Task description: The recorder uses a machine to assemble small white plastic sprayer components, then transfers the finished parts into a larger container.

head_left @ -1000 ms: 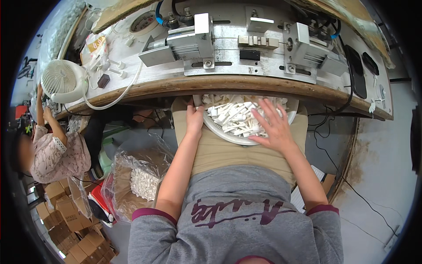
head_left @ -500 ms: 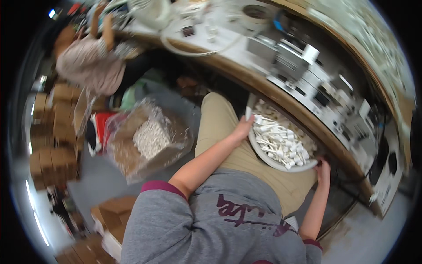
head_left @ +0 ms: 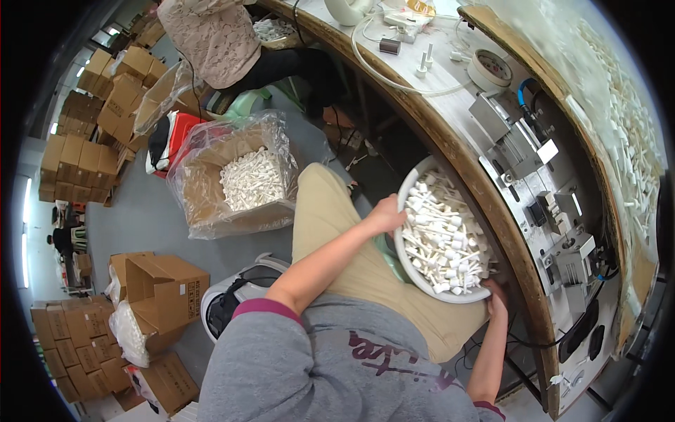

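A round white basin [head_left: 411, 269] rests over my thighs, its far side close up against the workbench edge. Heaped inside are many small white plastic pieces [head_left: 450, 232] with thin stems and wider caps. My left hand [head_left: 387, 214] is closed around the left rim of the basin. At the lower right, my right hand [head_left: 496, 294] grips the rim, its fingers partly hidden beneath it.
The curved workbench [head_left: 450, 133] carries metal clamping fixtures [head_left: 522, 156], a tape roll [head_left: 490, 70] and a pale hose. A plastic-lined carton [head_left: 193, 179] of similar white pieces stands on the floor to the left. Beyond sits a co-worker [head_left: 214, 46]. Open cartons [head_left: 177, 299] are lower left.
The view has swung and sharpened, showing more floor and cartons on the left. Both hands remain on the basin's rim, and the basin stays beside the bench edge.
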### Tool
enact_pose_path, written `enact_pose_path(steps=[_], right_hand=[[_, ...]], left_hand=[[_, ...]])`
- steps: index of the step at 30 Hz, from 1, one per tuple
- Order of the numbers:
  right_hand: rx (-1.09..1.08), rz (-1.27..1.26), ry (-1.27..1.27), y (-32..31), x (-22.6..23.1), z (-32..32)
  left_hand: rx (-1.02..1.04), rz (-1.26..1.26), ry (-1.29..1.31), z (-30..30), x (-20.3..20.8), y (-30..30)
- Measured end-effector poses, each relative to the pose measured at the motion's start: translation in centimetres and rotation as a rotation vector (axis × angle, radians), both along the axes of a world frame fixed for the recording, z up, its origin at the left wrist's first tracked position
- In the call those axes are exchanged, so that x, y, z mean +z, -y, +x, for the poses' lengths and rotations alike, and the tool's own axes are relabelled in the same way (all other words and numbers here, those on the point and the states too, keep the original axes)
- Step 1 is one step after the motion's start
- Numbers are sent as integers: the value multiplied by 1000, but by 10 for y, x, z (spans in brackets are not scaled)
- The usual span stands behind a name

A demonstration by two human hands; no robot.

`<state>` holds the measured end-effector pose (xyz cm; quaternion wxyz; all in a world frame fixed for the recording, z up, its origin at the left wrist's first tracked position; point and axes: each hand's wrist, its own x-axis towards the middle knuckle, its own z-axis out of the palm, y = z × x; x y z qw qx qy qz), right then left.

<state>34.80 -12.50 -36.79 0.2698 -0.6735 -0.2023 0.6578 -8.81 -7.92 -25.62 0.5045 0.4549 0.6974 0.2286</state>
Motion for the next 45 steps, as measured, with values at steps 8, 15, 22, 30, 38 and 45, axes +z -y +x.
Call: enact_pose_path(steps=[8, 15, 22, 30, 38, 45], right_hand=[[66, 122, 116, -33, 83, -143], [222, 201, 63, -68, 81, -217], [325, 351, 40, -85, 112, -256], [345, 207, -50, -92, 147, -296], [308, 164, -146, -65, 183, -337], [500, 145, -164, -52, 213, -400]], left_hand=[[140, 66, 47, -113, 11, 21], [288, 25, 103, -184, 15, 34], [353, 10, 124, -220, 29, 52], [247, -20, 97, -273, 54, 40], [195, -140, 92, -310, 122, 53], [358, -131, 59, -355, 165, 127]])
